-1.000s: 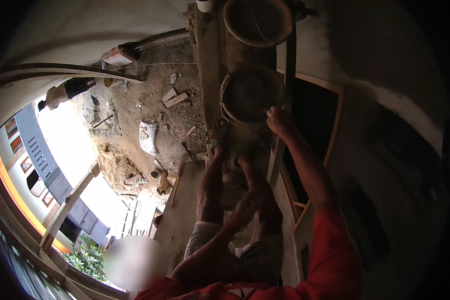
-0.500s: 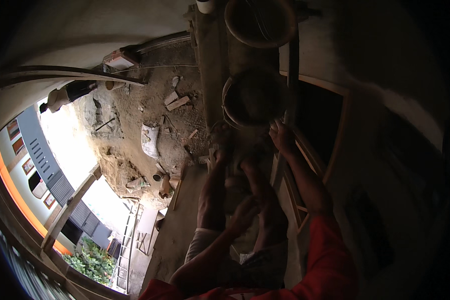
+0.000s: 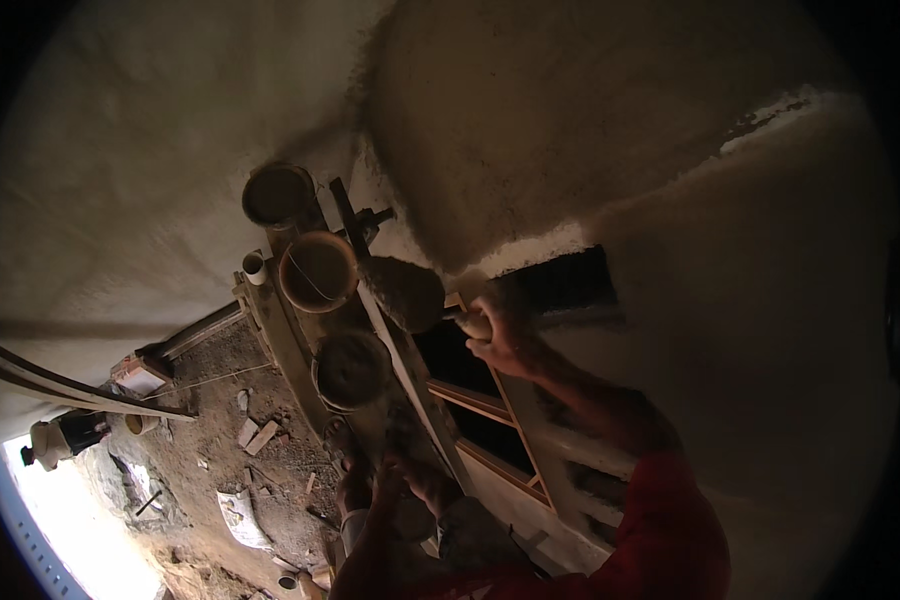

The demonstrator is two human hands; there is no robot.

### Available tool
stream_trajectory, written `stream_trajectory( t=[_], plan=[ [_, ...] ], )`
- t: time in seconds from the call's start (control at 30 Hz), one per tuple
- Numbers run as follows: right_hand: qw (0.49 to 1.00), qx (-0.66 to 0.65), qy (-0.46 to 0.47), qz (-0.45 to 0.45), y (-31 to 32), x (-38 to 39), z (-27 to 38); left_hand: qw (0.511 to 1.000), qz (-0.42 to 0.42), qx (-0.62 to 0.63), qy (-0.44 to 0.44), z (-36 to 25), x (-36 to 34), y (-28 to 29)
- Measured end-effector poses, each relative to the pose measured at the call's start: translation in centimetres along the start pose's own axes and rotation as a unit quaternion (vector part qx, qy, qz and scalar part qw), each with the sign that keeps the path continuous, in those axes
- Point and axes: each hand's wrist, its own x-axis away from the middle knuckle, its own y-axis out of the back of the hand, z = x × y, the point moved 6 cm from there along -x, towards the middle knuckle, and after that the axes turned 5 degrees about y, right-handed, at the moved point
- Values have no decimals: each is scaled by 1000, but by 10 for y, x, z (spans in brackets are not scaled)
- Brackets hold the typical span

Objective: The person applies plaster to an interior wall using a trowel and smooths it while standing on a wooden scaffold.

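My right hand grips the handle of a trowel, whose broad blade is loaded with grey mortar and held beside the buckets, above the window frame. Below it a round bucket of grey material stands on the plank platform near my feet. A second bucket with a wire handle and a third are lined up beyond it. My left hand is low between my legs in shadow; its fingers are too dark to make out.
A plastered wall rises at right, beside a wooden window frame. A white pipe or cup sits at the platform's edge. Far below lie dirt, debris and a sack; another person is at left, near bowed boards.
The view has swung toward the wall. My right hand has moved from the near bucket's rim out to the right, lifting the loaded trowel into sight. My left hand stays low by my legs.
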Motion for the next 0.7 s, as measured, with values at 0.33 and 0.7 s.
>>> stream_trajectory(
  t=[0.33, 0.7],
  plan=[
    [971, -213, -91, 55, 221, -30, 137, 992, -75, -77, -63, -106, 38, 41],
    [931, 81, -176, -310, 383, 7, 69, 987, -105, -113, -36, -136, 38, 46]
  ],
)
